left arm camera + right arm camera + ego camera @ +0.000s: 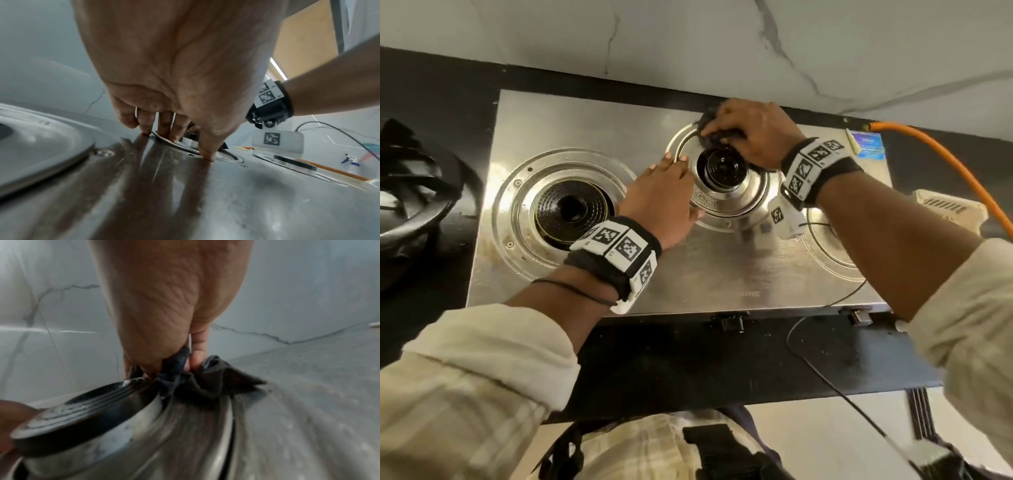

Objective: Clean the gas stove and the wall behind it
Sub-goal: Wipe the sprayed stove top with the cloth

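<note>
Working outward from the body, we first meet the black counter edge (722,359), then the front of the gas stove (688,274), a steel top with its pan supports (410,178) removed and lying on the counter to the left.

We brace with the left hand (661,202). It lies open, fingers straight, with the fingertips (207,156) pressing on the steel at the rim of the middle burner ring (726,224). We judge this contact useful: it steadies the stove while the other hand scrubs. Keep the pressure downward, not sideways.

Beyond it sits the middle burner (722,168), a dark cap on a bright steel cup. We wipe at its far side with the right hand (753,133), whose fingers are curled around a bunched dark cloth (207,384) that they grip firmly. The cloth touches the steel just behind the burner cup.

For a good pass, we recommend:
- Following the ring around the cup, so the groove is covered.
- Keeping the cloth bunched small, so it reaches the seam.
- Steering clear of the orange gas hose (945,154) at the right rear.

The left burner (570,209) shows brownish marks on its ring and probably needs the same treatment. Farthest away stands the marbled wall (722,44), not yet being wiped.
</note>
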A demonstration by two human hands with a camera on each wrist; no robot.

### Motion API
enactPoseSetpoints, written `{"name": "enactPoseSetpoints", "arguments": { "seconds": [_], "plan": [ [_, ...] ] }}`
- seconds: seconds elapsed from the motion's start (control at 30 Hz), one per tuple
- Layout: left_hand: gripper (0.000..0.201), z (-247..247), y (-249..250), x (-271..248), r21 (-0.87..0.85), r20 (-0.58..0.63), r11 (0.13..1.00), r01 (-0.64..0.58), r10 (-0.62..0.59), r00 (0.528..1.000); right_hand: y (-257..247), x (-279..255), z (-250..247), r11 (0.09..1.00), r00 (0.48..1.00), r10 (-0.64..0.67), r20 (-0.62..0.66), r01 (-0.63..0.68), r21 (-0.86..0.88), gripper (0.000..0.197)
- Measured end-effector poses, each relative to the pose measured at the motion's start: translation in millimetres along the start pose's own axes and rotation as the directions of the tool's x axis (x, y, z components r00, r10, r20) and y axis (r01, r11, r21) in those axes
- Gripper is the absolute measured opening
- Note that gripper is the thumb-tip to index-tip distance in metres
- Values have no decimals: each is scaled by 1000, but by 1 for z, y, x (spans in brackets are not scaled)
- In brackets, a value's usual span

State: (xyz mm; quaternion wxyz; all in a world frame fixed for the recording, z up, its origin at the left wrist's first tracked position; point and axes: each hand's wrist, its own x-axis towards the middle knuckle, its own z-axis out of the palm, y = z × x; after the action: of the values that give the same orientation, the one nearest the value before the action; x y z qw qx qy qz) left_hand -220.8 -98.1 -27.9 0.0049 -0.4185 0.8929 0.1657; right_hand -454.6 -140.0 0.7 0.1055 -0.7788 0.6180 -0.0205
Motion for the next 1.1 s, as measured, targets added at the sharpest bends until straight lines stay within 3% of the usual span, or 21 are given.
{"name": "enactPoseSetpoints", "arguments": {
  "seconds": [0.1, 0.17, 0.27, 0.4, 0.53, 0.73, 0.93, 1.1],
  "plan": [
    [61, 3, -1, -1, 6, 4, 1000, -16, 15, 1000, 3, -11, 1, 1000, 1000, 9, -27, -9, 15, 44],
    [60, 5, 1, -2, 18, -7, 1000, 2, -2, 1000, 6, -33, 8, 990, 986, 115, -123, -104, 90, 50],
    [62, 9, 3, -3, 23, -15, 1000, 20, -20, 1000, 2, -70, 23, 954, 936, 285, -206, -258, 150, 43],
    [60, 9, 1, -3, 4, -33, 1000, 19, -19, 999, -34, -116, 39, 900, 897, 395, -198, -336, 278, 32],
    [57, 7, 1, -4, 6, -37, 1000, 27, -27, 999, -76, -133, 54, 916, 916, 329, -231, -250, 313, 30],
    [47, 0, -9, -6, -24, -46, 998, 61, -62, 997, -118, -86, 55, 955, 952, 221, -214, -167, 246, 26],
    [45, -8, -18, 5, -19, -43, 995, 93, -94, 995, -118, -40, 50, 952, 947, 279, -162, -250, 179, 21],
    [58, -3, -14, 2, -27, -26, 995, 100, -101, 995, -120, -47, 57, 932, 928, 313, -202, -260, 251, 24]
  ]
}}
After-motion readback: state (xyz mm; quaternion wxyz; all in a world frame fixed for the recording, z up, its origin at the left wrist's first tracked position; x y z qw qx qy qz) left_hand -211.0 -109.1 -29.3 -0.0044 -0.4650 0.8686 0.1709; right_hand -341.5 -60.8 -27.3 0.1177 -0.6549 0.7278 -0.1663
